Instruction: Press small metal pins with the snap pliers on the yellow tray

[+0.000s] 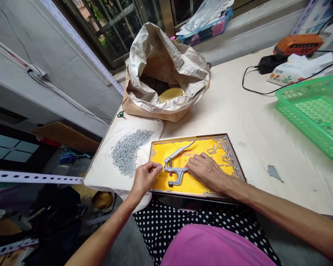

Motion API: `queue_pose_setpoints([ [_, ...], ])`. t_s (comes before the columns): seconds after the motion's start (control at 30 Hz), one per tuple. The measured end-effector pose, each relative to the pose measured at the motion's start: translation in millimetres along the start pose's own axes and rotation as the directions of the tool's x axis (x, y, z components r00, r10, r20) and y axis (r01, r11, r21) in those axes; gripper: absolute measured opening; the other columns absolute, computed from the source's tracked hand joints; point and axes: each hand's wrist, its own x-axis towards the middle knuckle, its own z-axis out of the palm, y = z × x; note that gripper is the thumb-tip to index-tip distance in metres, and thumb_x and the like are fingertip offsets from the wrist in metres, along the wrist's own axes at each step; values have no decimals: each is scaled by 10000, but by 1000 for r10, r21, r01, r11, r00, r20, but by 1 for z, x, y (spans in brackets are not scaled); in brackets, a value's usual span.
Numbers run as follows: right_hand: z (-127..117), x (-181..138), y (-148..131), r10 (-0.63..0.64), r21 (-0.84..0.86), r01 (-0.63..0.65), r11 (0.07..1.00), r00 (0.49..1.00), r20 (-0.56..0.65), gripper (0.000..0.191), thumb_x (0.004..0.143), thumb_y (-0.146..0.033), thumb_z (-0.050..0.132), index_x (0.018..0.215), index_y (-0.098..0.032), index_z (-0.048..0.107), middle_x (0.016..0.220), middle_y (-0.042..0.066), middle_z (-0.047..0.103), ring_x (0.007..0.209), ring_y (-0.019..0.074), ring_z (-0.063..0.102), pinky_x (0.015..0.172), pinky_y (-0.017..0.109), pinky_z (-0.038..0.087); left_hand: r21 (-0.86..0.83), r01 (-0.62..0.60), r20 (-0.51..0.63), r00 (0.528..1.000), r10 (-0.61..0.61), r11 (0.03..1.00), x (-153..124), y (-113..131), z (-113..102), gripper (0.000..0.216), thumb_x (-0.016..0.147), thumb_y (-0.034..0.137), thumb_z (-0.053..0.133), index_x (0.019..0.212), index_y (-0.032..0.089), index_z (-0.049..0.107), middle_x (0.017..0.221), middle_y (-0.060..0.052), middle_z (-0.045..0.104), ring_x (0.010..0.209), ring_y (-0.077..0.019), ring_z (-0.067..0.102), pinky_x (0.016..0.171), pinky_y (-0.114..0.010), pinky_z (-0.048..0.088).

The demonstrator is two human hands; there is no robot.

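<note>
A yellow-lined tray [195,184] with a dark rim lies at the table's near edge. On it rests a grey metal hand press tool [177,166] with red parts at its jaw. My left hand [145,177] is at the tray's left rim, fingers pinched together by the tool's jaw on something I cannot make out. My right hand [207,170] lies on the tray to the right of the tool, fingers curled toward its jaw, thumb and forefinger close together. Small metal pins [227,155] are scattered along the tray's right side.
A heap of small metal pins [129,151] lies on a white cloth [105,171] left of the tray. Behind stands an open paper sack [166,70] with a yellow bowl [171,94] inside. A green basket [316,111] sits at right, a black cable [266,90] and orange device [298,44] beyond.
</note>
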Motion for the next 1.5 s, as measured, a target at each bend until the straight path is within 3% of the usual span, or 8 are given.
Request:
queue_pose_setpoints([
  [0.13, -4, 3, -2, -29, -47, 29, 998, 1000, 0, 238, 987, -131, 420, 862, -185, 615, 843, 56, 629, 827, 214, 472, 750, 357, 259, -173, 129, 73, 990, -118, 977, -22, 0, 33, 326, 760, 464, 654, 786, 150, 738, 793, -60, 745, 712, -179, 654, 629, -249, 479],
  [0.23, -5, 4, -2, -37, -60, 37, 998, 999, -1, 247, 985, -121, 420, 857, -178, 623, 829, 59, 626, 805, 211, 462, 734, 358, 250, -201, 182, 89, 982, -167, 963, -25, -3, 40, 350, 750, 483, 656, 761, 138, 721, 752, -63, 731, 662, -167, 630, 557, -235, 443],
  [0.47, 4, 0, 0, -55, -49, 50, 998, 992, -112, 255, 999, -147, 417, 809, -177, 584, 790, 38, 591, 768, 199, 429, 747, 351, 246, -81, 173, 77, 983, -167, 982, -22, -4, 39, 333, 729, 462, 642, 704, 137, 710, 696, -54, 701, 618, -155, 586, 536, -232, 401],
  [0.6, 7, 0, 0, -58, -51, 53, 997, 993, -102, 242, 995, -143, 422, 813, -179, 577, 787, 38, 586, 769, 200, 429, 738, 352, 240, -40, 196, 126, 974, -190, 980, -19, -4, 39, 309, 732, 437, 619, 703, 139, 696, 599, -16, 640, 525, -125, 520, 508, -228, 368],
  [0.87, 8, 0, -7, 87, 59, -92, 994, 993, 83, 237, 995, -144, 408, 865, -176, 603, 864, 56, 620, 828, 197, 490, 785, 353, 289, 8, 274, 279, 923, -266, 962, -15, 5, 32, 285, 747, 415, 611, 662, 144, 633, 479, 25, 550, 435, -90, 420, 482, -220, 316],
  [1.03, -9, 9, -1, 154, 140, -182, 973, 970, 191, 199, 982, -353, 510, 951, -181, 607, 964, 63, 629, 876, 209, 530, 814, 367, 325, 20, 308, 332, 896, -296, 951, -15, 10, 30, 302, 735, 431, 639, 666, 138, 645, 523, 5, 604, 443, -79, 399, 478, -215, 283],
  [1.27, -6, 37, 21, 210, -27, -209, 978, 968, 137, 219, 966, -155, 444, 1113, -205, 598, 1128, 93, 603, 954, 250, 491, 721, 353, 307, 22, 362, 400, 851, -340, 932, -9, 9, 28, 378, 659, 512, 683, 665, 137, 640, 516, 14, 581, 439, -81, 391, 464, -229, 276],
  [1.5, 0, 50, 34, 155, -109, -138, 984, 972, 174, 268, 976, -147, 401, 955, -170, 668, 938, 109, 652, 997, 278, 471, 778, 392, 295, 39, 378, 415, 836, -359, 925, -8, 14, 28, 400, 578, 535, 714, 547, 163, 572, 470, 35, 509, 469, -85, 393, 490, -237, 267],
])
